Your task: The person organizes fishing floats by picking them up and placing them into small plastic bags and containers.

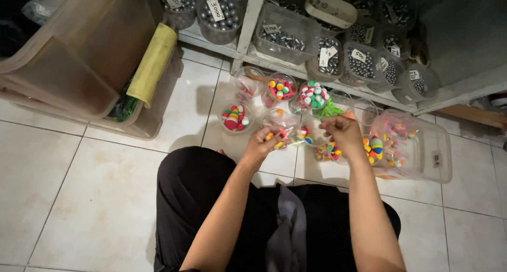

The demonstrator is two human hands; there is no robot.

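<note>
Shop storeroom: shelved tagged tubs point(219, 13) of weights

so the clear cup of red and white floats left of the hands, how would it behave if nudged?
The clear cup probably slides easily on the glossy floor tiles. It looks light, since the floats seem small and hollow-looking. It is open-topped, so a tip would likely send the round floats rolling.
</note>
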